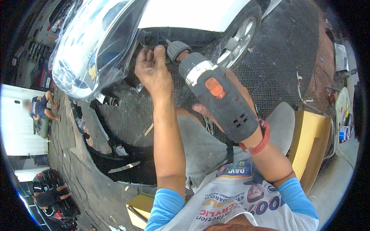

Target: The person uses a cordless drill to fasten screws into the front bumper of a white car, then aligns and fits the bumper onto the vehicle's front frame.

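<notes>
My right hand [239,85] is wrapped round a black and grey cordless drill [231,107] with an orange switch on top. The drill's chuck [178,50] points up and left, and a short bit sticks out toward the dark lower panel [189,35] of a white car [181,13]. Just left of the chuck, my left hand [154,73] is raised with its fingers curled and thumb up, close to the car's lower edge. Whatever those fingers may hold is hidden. I cannot tell whether the bit touches the panel.
Clear plastic sheeting [73,65] covers the car's front end; a wheel [239,38] stands to the right. A large black curved car part [135,161] lies on the floor at left. Yellow boxes [302,134] flank me. Two people [38,107] are farther left, one beside a motorcycle [48,179].
</notes>
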A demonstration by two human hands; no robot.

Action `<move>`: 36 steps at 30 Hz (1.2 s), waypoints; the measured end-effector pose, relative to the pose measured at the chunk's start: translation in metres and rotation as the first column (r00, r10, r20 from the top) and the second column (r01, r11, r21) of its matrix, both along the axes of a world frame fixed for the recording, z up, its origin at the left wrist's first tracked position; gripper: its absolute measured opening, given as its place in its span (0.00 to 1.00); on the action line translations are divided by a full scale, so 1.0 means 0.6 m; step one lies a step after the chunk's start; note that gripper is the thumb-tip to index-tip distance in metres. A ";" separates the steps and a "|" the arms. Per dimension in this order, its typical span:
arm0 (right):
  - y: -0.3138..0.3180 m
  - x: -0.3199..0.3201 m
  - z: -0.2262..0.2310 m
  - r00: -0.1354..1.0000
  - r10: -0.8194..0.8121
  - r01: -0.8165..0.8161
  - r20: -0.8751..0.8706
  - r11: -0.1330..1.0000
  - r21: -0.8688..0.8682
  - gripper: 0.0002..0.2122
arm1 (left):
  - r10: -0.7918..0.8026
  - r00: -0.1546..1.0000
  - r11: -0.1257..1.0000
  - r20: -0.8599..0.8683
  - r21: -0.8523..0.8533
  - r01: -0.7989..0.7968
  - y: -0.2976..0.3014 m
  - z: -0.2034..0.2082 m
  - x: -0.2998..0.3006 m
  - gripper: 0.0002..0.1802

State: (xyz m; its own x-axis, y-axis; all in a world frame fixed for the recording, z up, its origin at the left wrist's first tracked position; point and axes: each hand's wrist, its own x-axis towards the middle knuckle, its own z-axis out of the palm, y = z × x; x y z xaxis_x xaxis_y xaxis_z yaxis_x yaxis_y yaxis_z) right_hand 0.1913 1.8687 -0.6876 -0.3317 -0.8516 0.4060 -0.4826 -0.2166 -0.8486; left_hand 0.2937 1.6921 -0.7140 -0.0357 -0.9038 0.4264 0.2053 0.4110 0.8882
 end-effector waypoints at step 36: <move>-0.007 0.018 0.017 0.996 -0.002 0.001 0.089 1.000 0.011 0.28 | 0.003 0.999 1.000 -0.046 -0.024 -0.004 0.000 -0.004 -0.004 0.23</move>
State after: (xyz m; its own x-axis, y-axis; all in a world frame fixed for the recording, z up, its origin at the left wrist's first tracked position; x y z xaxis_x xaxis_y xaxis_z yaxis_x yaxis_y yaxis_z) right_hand 0.2024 1.8648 -0.6774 -0.3676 -0.8553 0.3652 -0.4051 -0.2062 -0.8907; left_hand 0.2914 1.6918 -0.7164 -0.0126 -0.8935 0.4489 0.2447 0.4325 0.8678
